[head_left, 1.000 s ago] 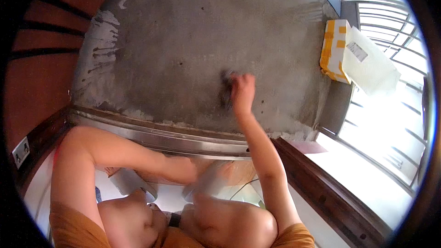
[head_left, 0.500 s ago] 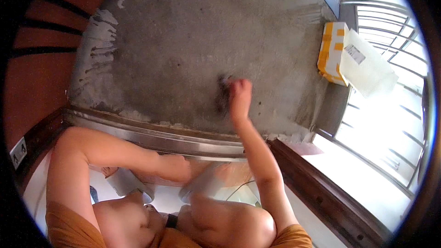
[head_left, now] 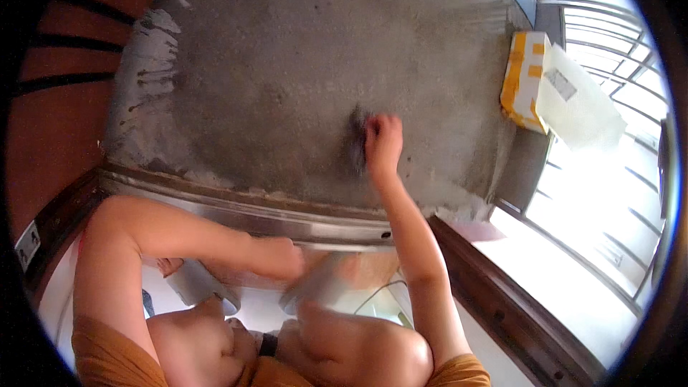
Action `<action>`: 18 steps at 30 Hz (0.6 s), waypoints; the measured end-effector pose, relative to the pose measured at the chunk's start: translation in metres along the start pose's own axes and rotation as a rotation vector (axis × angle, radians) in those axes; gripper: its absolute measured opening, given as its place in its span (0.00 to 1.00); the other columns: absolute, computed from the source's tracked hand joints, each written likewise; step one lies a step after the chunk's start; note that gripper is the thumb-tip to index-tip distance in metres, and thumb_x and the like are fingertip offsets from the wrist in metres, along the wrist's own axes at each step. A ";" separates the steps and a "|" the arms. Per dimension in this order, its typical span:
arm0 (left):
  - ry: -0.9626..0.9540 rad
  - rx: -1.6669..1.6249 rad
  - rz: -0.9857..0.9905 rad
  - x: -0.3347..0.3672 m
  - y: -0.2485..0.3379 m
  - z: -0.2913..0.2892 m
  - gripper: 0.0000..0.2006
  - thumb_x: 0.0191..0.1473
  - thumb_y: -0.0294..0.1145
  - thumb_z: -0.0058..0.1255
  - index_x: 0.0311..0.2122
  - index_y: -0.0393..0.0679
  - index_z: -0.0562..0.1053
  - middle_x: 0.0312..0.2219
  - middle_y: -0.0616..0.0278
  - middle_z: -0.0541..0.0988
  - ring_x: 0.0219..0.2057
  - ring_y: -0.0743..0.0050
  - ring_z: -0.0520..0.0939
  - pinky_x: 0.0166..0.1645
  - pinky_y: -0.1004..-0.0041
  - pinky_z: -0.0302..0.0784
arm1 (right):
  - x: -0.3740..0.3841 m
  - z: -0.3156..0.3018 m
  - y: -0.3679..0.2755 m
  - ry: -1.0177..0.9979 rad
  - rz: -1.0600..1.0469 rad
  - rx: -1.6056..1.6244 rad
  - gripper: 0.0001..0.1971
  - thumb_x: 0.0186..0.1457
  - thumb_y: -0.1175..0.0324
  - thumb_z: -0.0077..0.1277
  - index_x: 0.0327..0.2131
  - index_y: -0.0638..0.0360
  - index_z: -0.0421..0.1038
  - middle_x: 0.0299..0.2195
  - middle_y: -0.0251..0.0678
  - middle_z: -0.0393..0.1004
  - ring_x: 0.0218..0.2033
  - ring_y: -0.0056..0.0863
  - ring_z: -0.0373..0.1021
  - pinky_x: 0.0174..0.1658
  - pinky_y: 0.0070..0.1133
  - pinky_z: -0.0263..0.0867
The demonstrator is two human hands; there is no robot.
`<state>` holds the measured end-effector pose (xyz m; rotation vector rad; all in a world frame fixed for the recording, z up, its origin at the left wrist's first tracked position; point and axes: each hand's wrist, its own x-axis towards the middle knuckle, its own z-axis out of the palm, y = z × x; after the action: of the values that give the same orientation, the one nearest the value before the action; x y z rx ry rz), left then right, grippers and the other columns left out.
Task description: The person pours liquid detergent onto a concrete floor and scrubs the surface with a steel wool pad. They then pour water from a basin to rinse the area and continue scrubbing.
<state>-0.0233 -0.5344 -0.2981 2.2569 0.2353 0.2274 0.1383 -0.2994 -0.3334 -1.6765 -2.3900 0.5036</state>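
My right hand [head_left: 385,142] reaches forward, low over a grey concrete floor [head_left: 287,57]. Its fingers are curled closed and somewhat blurred, and what they hold, if anything, cannot be made out. Against their left side lies a smeared dark patch [head_left: 357,137]; whether it is a shadow, a wet mark or a dark thing is unclear. Nearer to me, my left hand [head_left: 285,258] hangs bent at the wrist in front of my legs, by a metal sill [head_left: 315,229]. Its fingers are turned away and hidden.
A white box with yellow tape [head_left: 525,82] stands at the right, with a pale translucent sheet [head_left: 580,97] leaning by it before metal railings [head_left: 623,32]. Dark wooden framing [head_left: 502,301] runs along the near right. A reddish-brown panel [head_left: 64,129] borders the left.
My right hand has shifted slightly to the right, and the dark patch beside it has moved along. My left hand has edged a little right. The whole view has also shifted slightly.
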 end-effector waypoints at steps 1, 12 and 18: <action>-0.014 0.005 -0.001 -0.001 -0.003 0.002 0.05 0.45 0.32 0.47 0.25 0.43 0.71 0.25 0.62 0.75 0.30 0.64 0.77 0.29 0.68 0.76 | 0.024 0.003 -0.005 0.100 -0.069 -0.015 0.03 0.46 0.75 0.51 0.26 0.63 0.70 0.30 0.45 0.67 0.37 0.44 0.63 0.39 0.35 0.62; 0.002 -0.036 -0.091 0.015 0.012 -0.007 0.05 0.46 0.32 0.46 0.27 0.43 0.72 0.25 0.62 0.76 0.31 0.63 0.78 0.32 0.67 0.76 | -0.018 -0.003 0.003 -0.065 -0.092 -0.116 0.03 0.45 0.76 0.50 0.27 0.60 0.71 0.31 0.42 0.67 0.38 0.43 0.64 0.40 0.33 0.64; -0.100 0.012 -0.052 -0.008 0.005 -0.018 0.05 0.45 0.32 0.47 0.28 0.44 0.71 0.25 0.61 0.76 0.31 0.63 0.78 0.32 0.69 0.76 | 0.051 0.017 -0.016 0.069 -0.153 -0.133 0.04 0.44 0.75 0.51 0.28 0.60 0.71 0.31 0.40 0.67 0.39 0.41 0.64 0.39 0.33 0.65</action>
<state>-0.0347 -0.5266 -0.2835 2.2638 0.2428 0.0851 0.1002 -0.2594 -0.3457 -1.5171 -2.5251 0.2637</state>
